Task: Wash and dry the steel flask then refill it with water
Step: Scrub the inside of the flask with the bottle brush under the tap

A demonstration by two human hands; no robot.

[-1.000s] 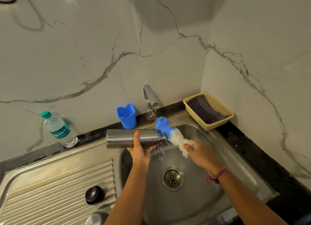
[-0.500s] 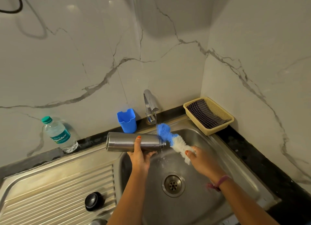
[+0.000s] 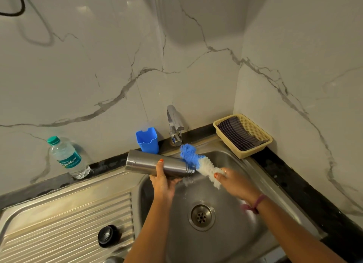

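My left hand (image 3: 164,181) grips the steel flask (image 3: 145,162), which lies on its side over the sink basin (image 3: 225,241) with its open mouth pointing right. My right hand (image 3: 234,183) holds a fluffy bottle brush (image 3: 198,161), blue at the tip and white lower down, just outside the flask's mouth. The brush tip sits under a thin stream from the chrome tap (image 3: 173,121). Water drips from the flask's mouth into the basin. A black flask lid (image 3: 108,235) rests on the ribbed drainboard (image 3: 59,223).
A blue plastic holder (image 3: 147,140) stands behind the flask. A clear water bottle (image 3: 67,157) with a green cap is against the wall at left. A beige basket (image 3: 255,134) with a dark checked cloth (image 3: 238,135) sits in the right corner. The drain (image 3: 201,216) lies below my hands.
The brush has stayed at the flask's mouth under the running tap, shifting slightly. The view has tilted a little, so sink and hands sit lower in frame.
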